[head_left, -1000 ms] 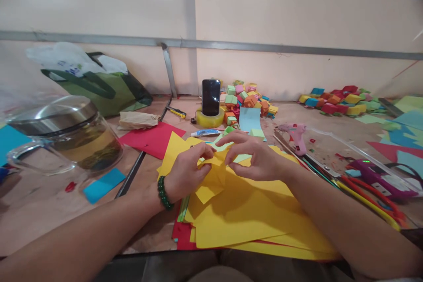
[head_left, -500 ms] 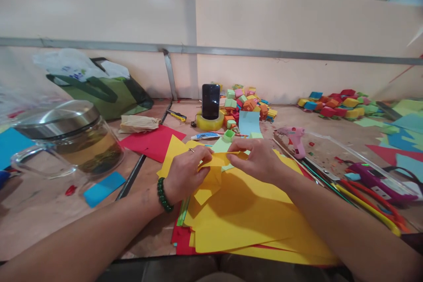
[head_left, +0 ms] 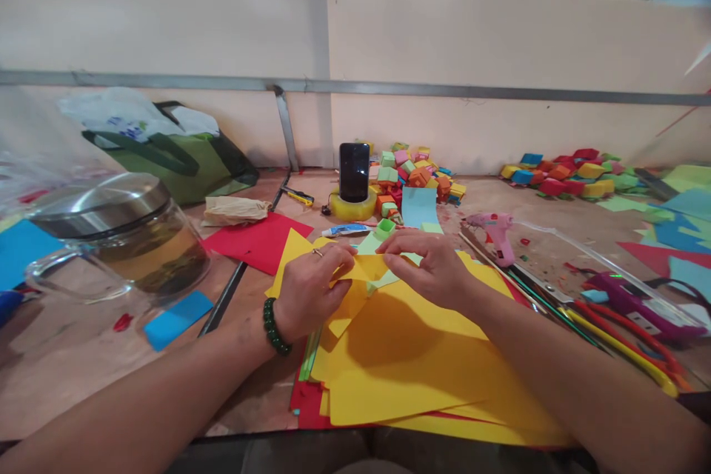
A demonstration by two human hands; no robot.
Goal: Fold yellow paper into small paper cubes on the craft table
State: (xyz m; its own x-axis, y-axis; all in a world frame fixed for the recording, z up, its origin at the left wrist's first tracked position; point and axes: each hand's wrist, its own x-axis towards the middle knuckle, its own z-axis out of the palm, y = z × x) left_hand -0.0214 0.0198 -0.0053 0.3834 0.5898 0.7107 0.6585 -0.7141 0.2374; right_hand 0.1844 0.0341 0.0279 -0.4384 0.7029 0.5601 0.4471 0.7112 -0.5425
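Note:
Between my two hands is a small folded piece of yellow paper [head_left: 369, 265], held above a stack of sheets. My left hand [head_left: 314, 287] grips its left side between thumb and fingers. The right end is pinched by my right hand [head_left: 425, 266]. Beneath them lies the stack of yellow sheets [head_left: 422, 363], with red and green edges showing under it. A small green open paper box [head_left: 385, 228] sits just beyond my fingers, near a light-blue paper strip [head_left: 421, 207]. My fingers partly hide the folds of the held piece.
A glass teapot [head_left: 119, 237] and a blue paper piece [head_left: 178, 320] are at left. Behind stand a phone [head_left: 354, 172] on a yellow tape roll [head_left: 352, 204] and piled paper cubes [head_left: 419, 176]. A pink glue gun [head_left: 496, 233] and scissors [head_left: 627, 344] lie to the right.
The right fingertips have shifted slightly along the held yellow paper, and its lower flap is tilted differently. Both hands stay over the stack and keep their grip.

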